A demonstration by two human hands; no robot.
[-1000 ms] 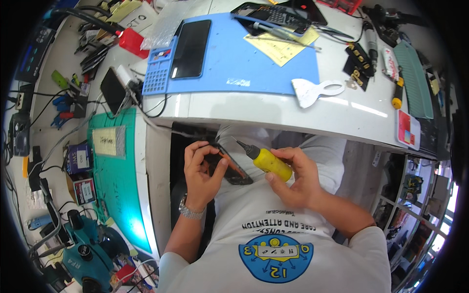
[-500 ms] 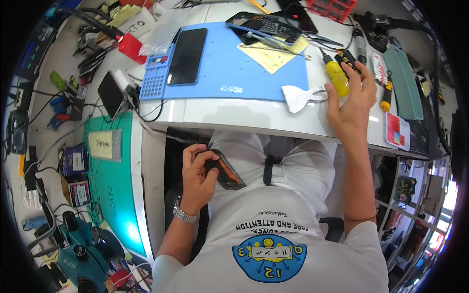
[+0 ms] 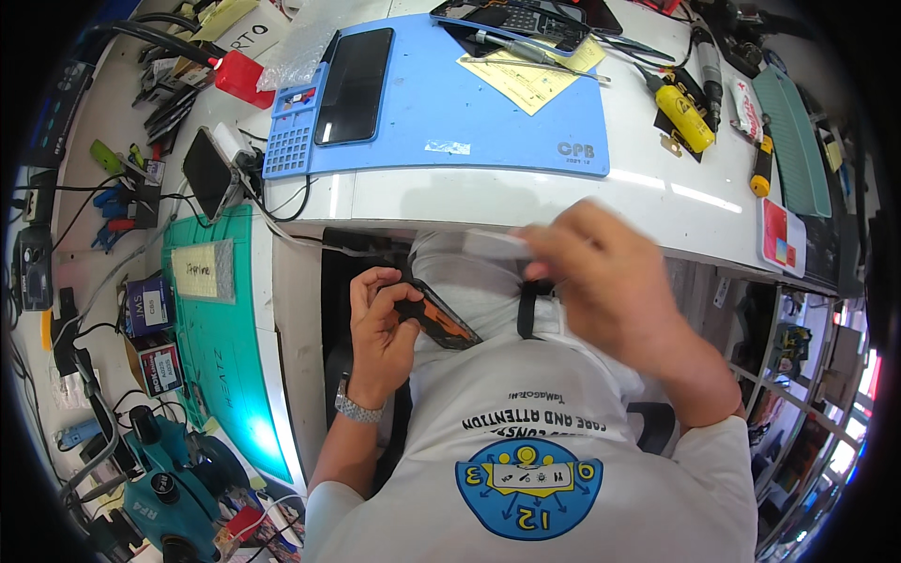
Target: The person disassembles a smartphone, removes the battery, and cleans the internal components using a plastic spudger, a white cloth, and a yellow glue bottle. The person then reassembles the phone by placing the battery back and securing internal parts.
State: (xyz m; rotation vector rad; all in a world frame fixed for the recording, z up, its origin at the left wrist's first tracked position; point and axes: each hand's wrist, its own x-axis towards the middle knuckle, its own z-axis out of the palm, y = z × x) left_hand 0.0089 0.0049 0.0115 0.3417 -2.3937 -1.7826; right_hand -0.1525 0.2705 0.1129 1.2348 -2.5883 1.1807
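Care was needed: the thin, breakable phone (image 3: 434, 317) was pinched by its edges in the left hand (image 3: 380, 333), while a flat white tool (image 3: 497, 246) was held in the blurred right hand (image 3: 610, 281).

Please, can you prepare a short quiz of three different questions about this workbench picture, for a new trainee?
1. True or false: the left hand holds the opened phone below the bench edge.
2. Where does the yellow-handled screwdriver lie? A) in the right hand B) on the white bench, right of the blue mat C) on the green mat
3. Fill in: the black phone lies on the ___ mat.

Key: 1 true; 2 B; 3 blue. The right hand carries a pale flat tool, too blurred to identify.
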